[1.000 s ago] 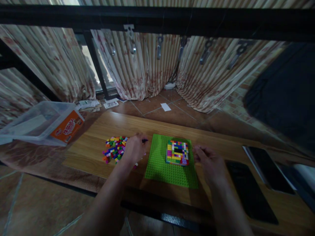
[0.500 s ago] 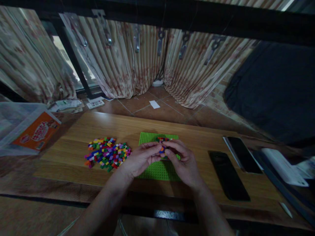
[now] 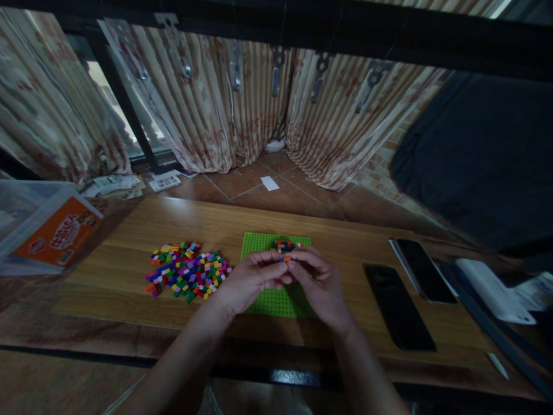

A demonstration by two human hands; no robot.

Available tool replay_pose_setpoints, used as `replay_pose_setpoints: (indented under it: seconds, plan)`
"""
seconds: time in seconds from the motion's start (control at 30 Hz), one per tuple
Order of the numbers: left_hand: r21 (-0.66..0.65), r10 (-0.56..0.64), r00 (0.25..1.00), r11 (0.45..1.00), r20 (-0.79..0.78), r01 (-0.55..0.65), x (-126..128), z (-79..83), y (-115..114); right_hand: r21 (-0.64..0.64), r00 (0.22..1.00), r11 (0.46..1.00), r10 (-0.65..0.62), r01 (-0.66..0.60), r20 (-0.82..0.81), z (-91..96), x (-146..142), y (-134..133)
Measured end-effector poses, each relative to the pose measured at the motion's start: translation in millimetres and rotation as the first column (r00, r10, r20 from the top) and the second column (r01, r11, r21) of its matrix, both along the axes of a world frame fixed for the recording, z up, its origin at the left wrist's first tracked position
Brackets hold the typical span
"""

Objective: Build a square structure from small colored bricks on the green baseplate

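Note:
My left hand (image 3: 250, 279) and my right hand (image 3: 317, 282) meet over the green baseplate (image 3: 268, 302), fingers pinched together on a small orange brick (image 3: 287, 259) between the fingertips. Just behind the hands, the top of a multicoloured brick build (image 3: 285, 245) on the baseplate shows; the hands hide most of it. A pile of small loose coloured bricks (image 3: 188, 271) lies on the wooden table (image 3: 129, 259) to the left of my left hand.
A clear plastic box with an orange label (image 3: 52, 230) stands at the far left. Two dark phones (image 3: 397, 305) (image 3: 423, 270) lie on the table to the right, with white papers (image 3: 496, 288) beyond. Curtains and a tiled floor lie behind the table.
My hands were apart a second ago, left by the brick pile, right beside the build. They have come together over the baseplate, pinching a small brick. The view shifted slightly right.

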State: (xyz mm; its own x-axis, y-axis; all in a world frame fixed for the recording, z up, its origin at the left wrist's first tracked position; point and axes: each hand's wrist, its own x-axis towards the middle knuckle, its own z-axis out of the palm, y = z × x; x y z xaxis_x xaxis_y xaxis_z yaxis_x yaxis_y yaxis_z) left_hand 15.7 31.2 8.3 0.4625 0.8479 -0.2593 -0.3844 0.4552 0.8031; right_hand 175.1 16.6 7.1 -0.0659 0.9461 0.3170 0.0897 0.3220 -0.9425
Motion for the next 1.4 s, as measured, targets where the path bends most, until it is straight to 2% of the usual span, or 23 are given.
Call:
replay_pose_setpoints:
  seconds: [0.1,0.23,0.4,0.7,0.93,1.1,1.23,1.4]
  plan:
    - [0.117,0.002,0.996,0.993,-0.09,0.008,1,-0.4,0,-0.068,0.999,0.997,-0.025,0.022,-0.042,0.2,-3,0]
    - [0.301,0.019,0.966,0.952,-0.259,0.062,5,-0.6,1,-0.142,0.993,0.989,-0.057,0.042,-0.101,-1.2,-5,0]
    - [0.421,0.071,0.917,0.9,-0.393,0.111,8,-3.1,0,-0.19,0.992,0.979,-0.09,0.071,-0.092,-2.7,-7,-1]
    - [0.484,0.111,0.846,0.855,-0.521,0.186,7,0.3,-3,-0.132,0.994,0.986,-0.104,0.101,-0.016,-2.1,-8,-4]
    - [0.528,0.15,0.785,0.812,-0.601,0.249,5,3.3,-5,-0.207,0.98,0.961,-0.196,0.183,-0.044,-6.3,-4,-1]
    - [0.567,0.26,0.774,0.81,-0.577,0.15,-1,-3.0,0,-0.238,0.952,0.935,-0.29,0.262,-0.095,-6.7,18,3]
    - [0.575,0.354,0.772,0.818,-0.528,0.018,-8,-6.3,7,-0.213,0.918,0.894,-0.391,0.395,0.061,-7.8,35,8]
    - [0.485,0.378,0.767,0.869,-0.519,-0.1,-8,-6.7,11,-0.26,0.931,0.898,-0.316,0.356,0.186,-16.3,42,11]
